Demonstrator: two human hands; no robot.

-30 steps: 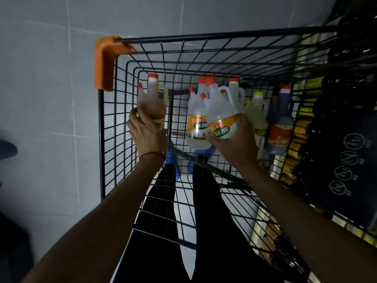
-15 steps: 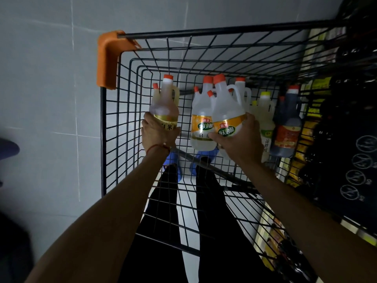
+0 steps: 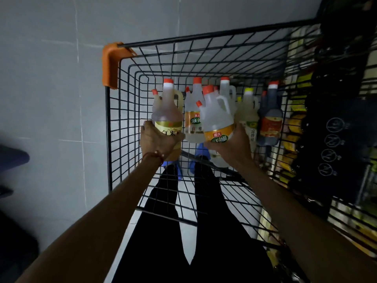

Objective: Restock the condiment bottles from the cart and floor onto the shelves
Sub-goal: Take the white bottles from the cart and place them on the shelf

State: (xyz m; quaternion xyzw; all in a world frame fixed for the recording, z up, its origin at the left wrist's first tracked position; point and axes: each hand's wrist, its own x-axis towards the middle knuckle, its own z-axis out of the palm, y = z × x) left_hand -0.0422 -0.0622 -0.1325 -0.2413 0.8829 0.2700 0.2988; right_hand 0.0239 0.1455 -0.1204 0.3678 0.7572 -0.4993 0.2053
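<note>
In the wire cart (image 3: pixel 204 37), the person's left hand (image 3: pixel 157 141) gripped an amber bottle (image 3: pixel 168 111) and the right hand (image 3: pixel 230 146) a clear bottle (image 3: pixel 217 119), fingers curled round each, while several other bottles (image 3: pixel 270 121) stood behind, unshelved, beside what seemed dim shelves (image 3: pixel 295 127).

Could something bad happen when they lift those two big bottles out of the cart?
Each hand grips its jug low on the body, not by the handle: the left hand on the amber plastic jug, the right hand on the clear plastic jug with the orange label. Either could slip.
The clear red-capped bottle standing between them is close and might get knocked over.
</note>
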